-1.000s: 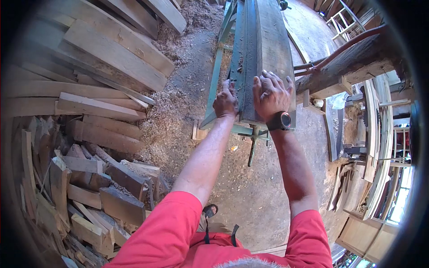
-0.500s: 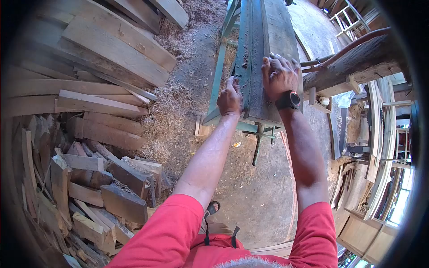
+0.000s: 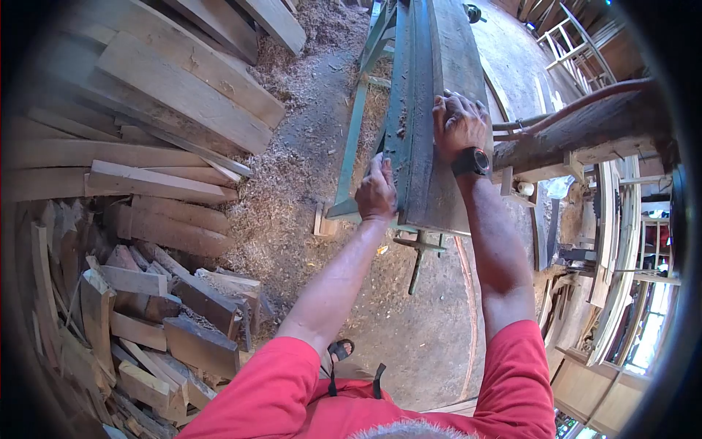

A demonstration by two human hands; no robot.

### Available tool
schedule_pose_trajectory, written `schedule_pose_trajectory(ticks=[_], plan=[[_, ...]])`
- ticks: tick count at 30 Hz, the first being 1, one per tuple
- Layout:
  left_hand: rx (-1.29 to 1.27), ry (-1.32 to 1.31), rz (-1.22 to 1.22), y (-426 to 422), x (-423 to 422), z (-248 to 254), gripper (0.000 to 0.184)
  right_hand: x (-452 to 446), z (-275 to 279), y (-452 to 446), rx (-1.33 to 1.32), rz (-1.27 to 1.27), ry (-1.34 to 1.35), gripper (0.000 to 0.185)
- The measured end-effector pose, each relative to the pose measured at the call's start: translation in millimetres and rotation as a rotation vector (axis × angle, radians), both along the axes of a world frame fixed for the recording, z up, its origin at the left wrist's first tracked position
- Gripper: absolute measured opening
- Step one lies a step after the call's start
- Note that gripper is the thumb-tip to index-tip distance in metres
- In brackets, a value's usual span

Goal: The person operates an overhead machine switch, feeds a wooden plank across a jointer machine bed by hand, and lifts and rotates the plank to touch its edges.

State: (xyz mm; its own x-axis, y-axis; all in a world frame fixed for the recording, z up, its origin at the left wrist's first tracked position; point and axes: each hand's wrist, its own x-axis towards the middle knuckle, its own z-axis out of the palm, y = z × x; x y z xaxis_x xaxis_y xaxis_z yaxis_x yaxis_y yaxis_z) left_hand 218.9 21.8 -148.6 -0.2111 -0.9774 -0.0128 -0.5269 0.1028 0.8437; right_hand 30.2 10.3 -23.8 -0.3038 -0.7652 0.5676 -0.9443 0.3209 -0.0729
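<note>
A long wooden plank lies along the green metal machine bed, stretching away from me. My right hand, with a dark watch on its wrist, rests on top of the plank, palm down, fingers lying across the wood and thumb apart. At the near left edge of the bed is my left hand, its fingers curled in. Whatever lies within that grip is hidden. Below the bed's near end sticks out a metal crank handle.
Stacked boards fill the upper left, above a heap of wood offcuts. A thick log beam runs close by on the right. Shavings cover the floor beside the machine. A wooden frame stands at the far right.
The near end of the bed and plank sits lower in view. My left hand has come down with it. My right hand is now farther from the plank's near end.
</note>
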Motion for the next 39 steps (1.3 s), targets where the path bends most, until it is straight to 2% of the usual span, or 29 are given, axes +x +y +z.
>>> schedule_pose_trajectory(ticks=[14,39], plan=[[0.066,-0.062,-0.132,0,7,8,0.041,-40,-7,-58,0.044,-0.070,-0.089,0.046],[0.044,0.006,-0.112,-2,7,7,0.042,-117,-19,-153,-0.031,-0.028,-0.123,0.040]])
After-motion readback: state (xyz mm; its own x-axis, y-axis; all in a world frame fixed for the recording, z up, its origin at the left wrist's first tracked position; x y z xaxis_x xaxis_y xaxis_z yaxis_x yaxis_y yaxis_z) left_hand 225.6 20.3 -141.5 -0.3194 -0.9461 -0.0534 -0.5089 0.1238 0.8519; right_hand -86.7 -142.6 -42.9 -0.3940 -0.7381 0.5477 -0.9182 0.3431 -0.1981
